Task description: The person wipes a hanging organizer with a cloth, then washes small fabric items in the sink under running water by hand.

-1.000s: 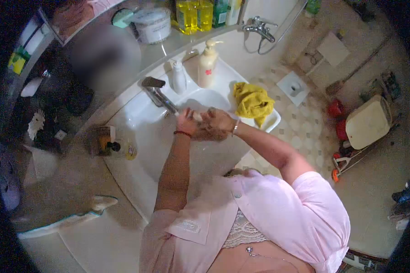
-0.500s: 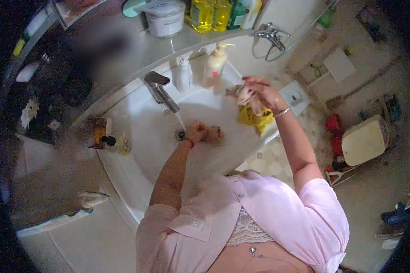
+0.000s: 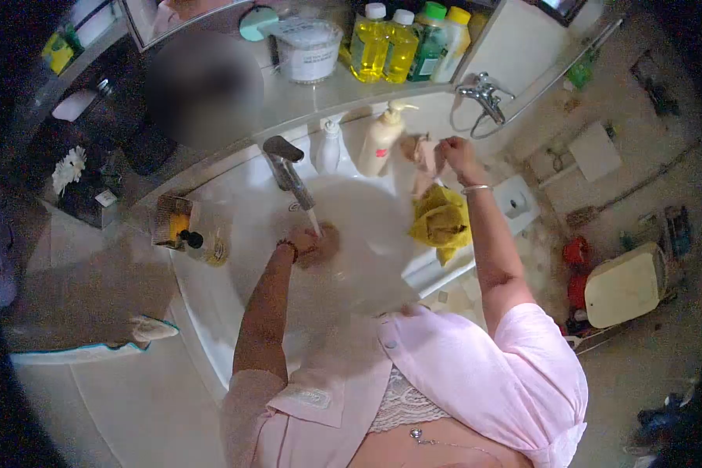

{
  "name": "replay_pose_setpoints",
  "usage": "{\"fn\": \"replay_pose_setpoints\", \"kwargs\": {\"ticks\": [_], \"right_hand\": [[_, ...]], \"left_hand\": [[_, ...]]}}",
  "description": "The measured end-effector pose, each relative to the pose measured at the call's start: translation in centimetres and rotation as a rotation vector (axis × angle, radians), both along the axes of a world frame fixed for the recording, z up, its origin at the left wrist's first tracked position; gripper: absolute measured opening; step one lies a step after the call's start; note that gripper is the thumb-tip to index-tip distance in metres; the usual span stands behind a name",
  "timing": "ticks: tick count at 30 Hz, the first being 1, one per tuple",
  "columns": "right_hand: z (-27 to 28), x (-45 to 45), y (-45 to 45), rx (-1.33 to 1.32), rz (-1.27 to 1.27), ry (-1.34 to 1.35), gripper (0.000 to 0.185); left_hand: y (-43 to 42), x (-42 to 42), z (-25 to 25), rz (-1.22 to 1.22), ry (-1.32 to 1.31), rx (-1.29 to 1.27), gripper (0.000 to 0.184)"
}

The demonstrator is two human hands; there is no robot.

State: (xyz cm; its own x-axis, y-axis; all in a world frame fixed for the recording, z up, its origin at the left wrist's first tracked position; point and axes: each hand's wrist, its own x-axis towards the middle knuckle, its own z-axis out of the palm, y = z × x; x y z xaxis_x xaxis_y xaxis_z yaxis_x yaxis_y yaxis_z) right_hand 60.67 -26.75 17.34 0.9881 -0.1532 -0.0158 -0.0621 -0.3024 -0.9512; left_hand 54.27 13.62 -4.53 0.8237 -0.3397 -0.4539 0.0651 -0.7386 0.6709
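My left hand is in the white sink, under the running water of the chrome tap. Its fingers curl around a small brownish, cloth-like piece; blur hides its exact kind. Over the sink's right side, my right hand pinches a limp beige-pink cloth, which hangs from the fingertips. Just below that hand, a crumpled yellow cloth drapes over the sink's right rim.
A cream pump bottle and a white bottle stand behind the basin. On the shelf are a clear tub and several yellow and green bottles. A glass pump bottle sits at the left rim.
My left hand has shifted left with the brownish piece, now under the water stream. My right hand still holds the beige-pink cloth, raised off the yellow one. The view has tilted slightly.
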Motion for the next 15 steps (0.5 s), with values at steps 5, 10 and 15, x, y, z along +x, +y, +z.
{"fn": "replay_pose_setpoints", "kwargs": {"ticks": [5, 10, 15], "right_hand": [[1.2, 0.2, -1.4, 0.246, -0.003, -0.268, 0.012], [-1.2, 3.5, -3.0, 0.231, -0.29, -0.162, 0.019], [-11.3, 3.2, -0.1, -0.864, -0.061, -0.318, 0.036]], "left_hand": [[-0.4, -1.6, -2.4, -0.037, -0.07, 0.233, 0.028], [-1.3, 0.5, -2.1, -0.22, -0.263, 0.101, 0.029], [-2.4, 1.8, -3.4, 0.411, -0.043, -0.367, 0.035]]}}
